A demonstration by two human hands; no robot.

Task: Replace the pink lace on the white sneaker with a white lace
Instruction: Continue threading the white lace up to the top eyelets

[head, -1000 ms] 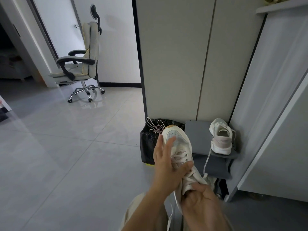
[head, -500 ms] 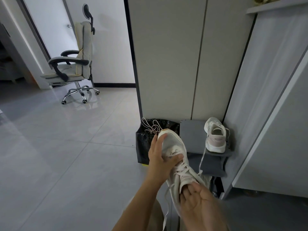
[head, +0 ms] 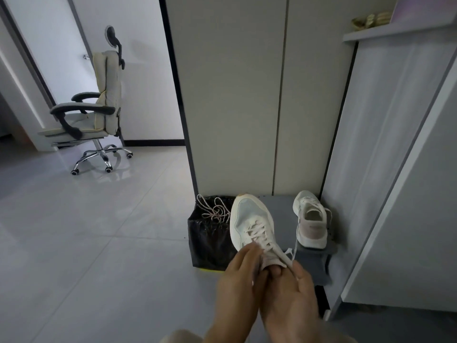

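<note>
A white sneaker (head: 249, 219) points its toe away from me, held up in front of my lap. A white lace (head: 259, 235) is threaded through its eyelets. My left hand (head: 236, 283) grips the shoe's left side near the collar, fingers curled over the lower lacing. From below, my right hand (head: 293, 295) grips the heel end, and a loose lace end (head: 293, 252) rises beside its fingers. A pink lace (head: 214, 209) lies in a tangle on top of a black bin (head: 207, 241).
A second white sneaker (head: 312, 220) stands on a grey step stool (head: 319, 261) by the cupboard doors. A tall grey cabinet (head: 395, 169) is at the right. An office chair (head: 99, 107) stands at the far left on the tiled floor.
My left hand slid from the toe down to the collar area and now meets my right hand. The toe of the sneaker is uncovered.
</note>
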